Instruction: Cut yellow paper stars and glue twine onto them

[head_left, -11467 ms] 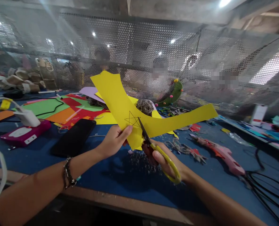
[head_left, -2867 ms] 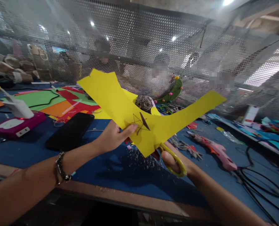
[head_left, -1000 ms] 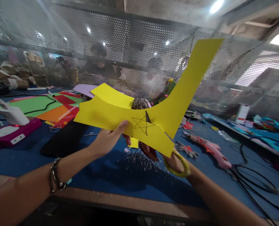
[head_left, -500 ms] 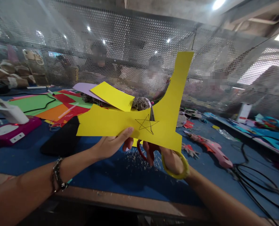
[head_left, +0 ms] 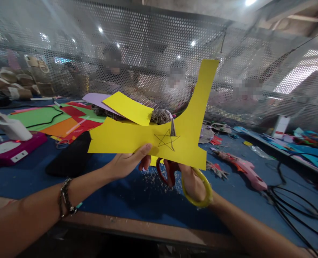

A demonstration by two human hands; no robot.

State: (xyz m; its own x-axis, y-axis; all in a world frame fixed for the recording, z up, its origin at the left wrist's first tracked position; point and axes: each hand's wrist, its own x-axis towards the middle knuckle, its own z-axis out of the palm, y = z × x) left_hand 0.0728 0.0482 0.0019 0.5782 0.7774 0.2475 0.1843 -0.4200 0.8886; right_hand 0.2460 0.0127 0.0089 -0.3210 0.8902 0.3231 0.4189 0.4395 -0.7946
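Observation:
A yellow sheet of paper point(head_left: 116, 138), cut with a curved inner edge and a tall upright arm, is held up over the table. A five-pointed star point(head_left: 166, 140) is drawn on it in dark line. My left hand point(head_left: 132, 159) pinches its lower edge, thumb in front, fingers behind. Below the sheet, my right hand point(head_left: 192, 181) is closed on scissors point(head_left: 162, 175) with red handle loops, partly hidden by the paper. A dark blade shows at the star's upper right. Around my right hand near the wrist sits a yellow ring point(head_left: 207, 188).
Coloured paper sheets point(head_left: 43, 120) and a black flat object point(head_left: 69, 156) lie left, beside a purple power strip point(head_left: 27, 148) with a white charger point(head_left: 12, 129). A pink glue gun point(head_left: 245, 172) and black cables point(head_left: 290, 211) lie right. Perforated mesh point(head_left: 145, 43) stands behind, people beyond.
The view has shifted slightly. My right hand and the scissors have moved a little up and left; the paper stays nearly in place, its right side slightly higher.

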